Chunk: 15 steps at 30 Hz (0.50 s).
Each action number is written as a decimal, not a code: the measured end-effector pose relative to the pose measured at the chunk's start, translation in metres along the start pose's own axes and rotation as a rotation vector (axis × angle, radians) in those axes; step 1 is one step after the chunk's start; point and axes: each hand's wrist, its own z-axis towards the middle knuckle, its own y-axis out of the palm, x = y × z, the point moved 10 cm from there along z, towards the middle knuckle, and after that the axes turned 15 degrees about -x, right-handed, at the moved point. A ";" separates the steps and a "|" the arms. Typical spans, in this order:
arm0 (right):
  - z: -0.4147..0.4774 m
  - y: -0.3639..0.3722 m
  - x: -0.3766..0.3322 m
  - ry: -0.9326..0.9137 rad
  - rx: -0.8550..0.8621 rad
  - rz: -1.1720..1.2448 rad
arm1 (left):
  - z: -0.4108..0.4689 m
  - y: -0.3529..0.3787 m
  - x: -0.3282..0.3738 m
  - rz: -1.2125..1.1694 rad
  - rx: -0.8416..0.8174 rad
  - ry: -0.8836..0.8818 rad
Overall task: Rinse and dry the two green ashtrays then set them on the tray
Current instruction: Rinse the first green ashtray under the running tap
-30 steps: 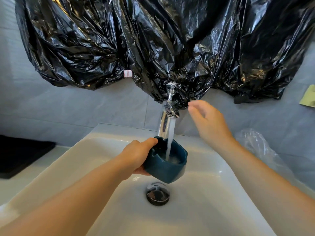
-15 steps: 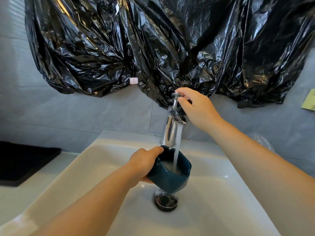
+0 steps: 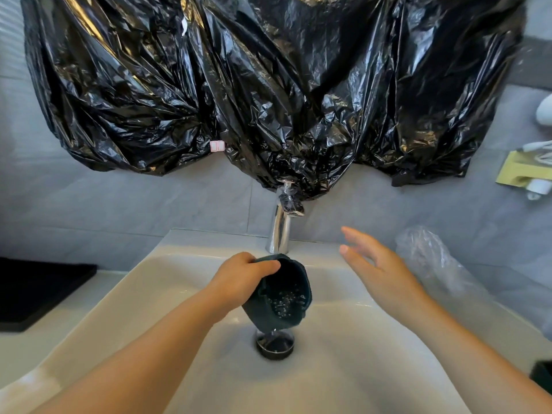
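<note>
- The left hand (image 3: 242, 279) gripped the dark green ashtray (image 3: 283, 297) by its upper rim, fingers (image 3: 265, 265) curled over the edge.
- The ashtray hung tilted over the white sink (image 3: 373, 339), its opening turned towards the camera and its low edge just above the drain (image 3: 274, 345); droplets glistened inside.
- The right hand (image 3: 379, 270) hovered over the sink's back right edge, holding nothing, its fingers (image 3: 355, 234) spread loosely and apart from the chrome tap (image 3: 280, 231).
- Crumpled black plastic sheeting (image 3: 268, 85) hung on the wall behind the tap.
- A clear plastic bag (image 3: 427, 255) lay right of the sink, and a flat black slab (image 3: 35, 291) sat on the tabletop to the left.
</note>
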 end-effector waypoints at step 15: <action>-0.096 -0.058 0.010 0.058 0.005 -0.085 | -0.086 0.036 0.088 1.020 0.254 0.400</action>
